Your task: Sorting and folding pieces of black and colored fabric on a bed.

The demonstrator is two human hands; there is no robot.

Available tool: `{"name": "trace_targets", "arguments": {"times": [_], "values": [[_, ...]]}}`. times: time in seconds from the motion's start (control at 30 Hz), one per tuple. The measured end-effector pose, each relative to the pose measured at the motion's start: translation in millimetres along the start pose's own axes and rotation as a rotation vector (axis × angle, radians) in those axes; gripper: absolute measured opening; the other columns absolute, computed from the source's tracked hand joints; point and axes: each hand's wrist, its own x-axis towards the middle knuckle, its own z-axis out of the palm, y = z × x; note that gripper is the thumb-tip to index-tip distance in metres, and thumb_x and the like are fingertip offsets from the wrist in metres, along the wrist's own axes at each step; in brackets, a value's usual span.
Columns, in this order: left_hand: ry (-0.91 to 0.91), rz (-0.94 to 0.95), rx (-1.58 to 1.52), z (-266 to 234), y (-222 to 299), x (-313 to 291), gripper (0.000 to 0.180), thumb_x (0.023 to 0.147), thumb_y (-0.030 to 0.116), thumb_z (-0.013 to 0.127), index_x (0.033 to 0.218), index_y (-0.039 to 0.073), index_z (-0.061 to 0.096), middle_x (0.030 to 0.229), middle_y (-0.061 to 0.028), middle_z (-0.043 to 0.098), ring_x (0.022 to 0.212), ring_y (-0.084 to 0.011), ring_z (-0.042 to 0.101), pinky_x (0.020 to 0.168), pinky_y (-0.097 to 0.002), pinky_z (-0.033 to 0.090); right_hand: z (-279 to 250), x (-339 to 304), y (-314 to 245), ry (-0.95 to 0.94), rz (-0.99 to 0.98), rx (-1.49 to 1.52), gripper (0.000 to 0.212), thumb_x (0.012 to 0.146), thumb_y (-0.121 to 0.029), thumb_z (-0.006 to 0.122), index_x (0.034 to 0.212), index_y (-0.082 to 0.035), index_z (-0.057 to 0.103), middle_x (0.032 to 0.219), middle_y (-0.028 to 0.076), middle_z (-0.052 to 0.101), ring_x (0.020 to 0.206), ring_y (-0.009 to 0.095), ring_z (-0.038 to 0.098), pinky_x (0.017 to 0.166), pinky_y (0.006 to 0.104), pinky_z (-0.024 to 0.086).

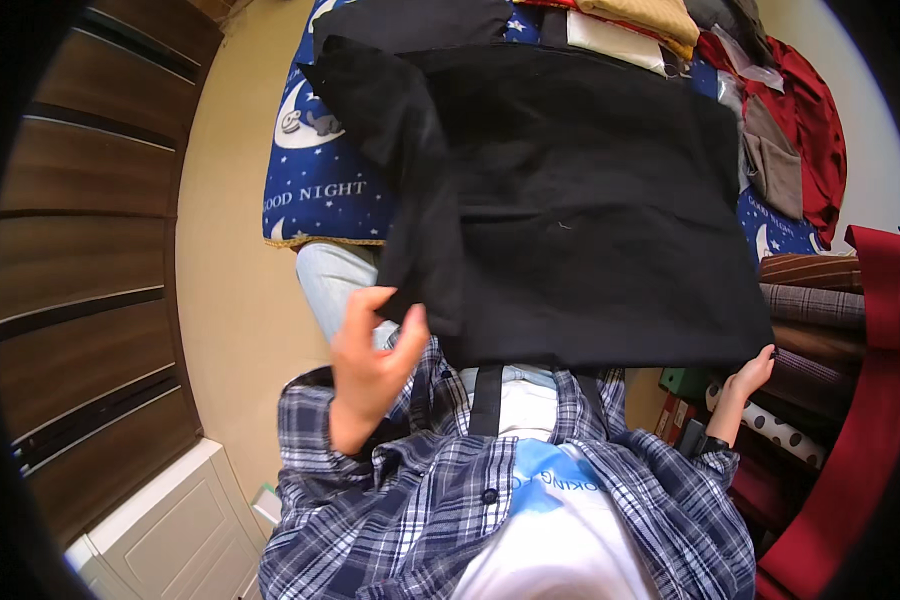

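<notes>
Holding a large, dark, broadly rectangular piece of black cloth (610, 270), I am pinching its near right corner in my right grip (748, 382). My left grip (373, 360) is standing spread, thumb and fingers curving apart beside the cloth's near left edge; blur is hiding whether a fingertip is touching it. The cloth is lying across the counter, over a blue cover printed with moons and stars (315, 185), and its near edge is reaching out toward my lap.

Judging by how the cloth is lying, I am getting the best spread by pinching the right corner firmly and drawing gently outward, without dragging the far edge. A long fold is running down the left side, so taking that edge between thumb and fingertips and smoothing outward is seeming wise. Pulling evenly from both corners is likely easing the crease across the middle, and a small white thread (563, 226) is waiting for picking off.

Counting now, I am seeing one black cloth in hand and one other black piece (410, 25) beyond it. One pale yellow textured cloth (650, 20) and one white cloth (615, 42) are lying at the far side. One shiny dark red cloth (820, 130) and one grey-brown piece (772, 165) are lying to the right. Below them at least five fabric rolls (815, 303) are stacking up, one white with dark dots, beside one long red strip (875, 400).
</notes>
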Motion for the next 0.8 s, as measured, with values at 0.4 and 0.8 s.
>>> {"name": "trace_targets", "arguments": {"times": [0.4, 0.8], "values": [[-0.298, -0.922, -0.152, -121, -42, -43, 0.018, 0.077, 0.009, 0.058, 0.086, -0.003, 0.049, 0.072, -0.0061, 0.057, 0.061, -0.0099, 0.056, 0.055, -0.0211, 0.047, -24, 85, 95, 0.145, -0.085, -0.544, 0.045, 0.085, -0.028, 0.040, 0.099, 0.014, 0.049, 0.102, 0.026, 0.053, 0.093, 0.035, 0.051, 0.081, 0.0356, 0.038], [-0.658, -0.580, 0.260, -113, -155, 31, 0.036, 0.079, 0.035, 0.054, 0.080, 0.000, 0.060, 0.064, -0.0066, 0.057, 0.066, -0.0134, 0.054, 0.062, -0.0273, 0.044, -50, 149, 119, -0.051, -0.022, -0.861, 0.039, 0.080, -0.023, 0.048, 0.099, 0.011, 0.050, 0.097, 0.024, 0.054, 0.086, 0.035, 0.054, 0.076, 0.0367, 0.043]]}}
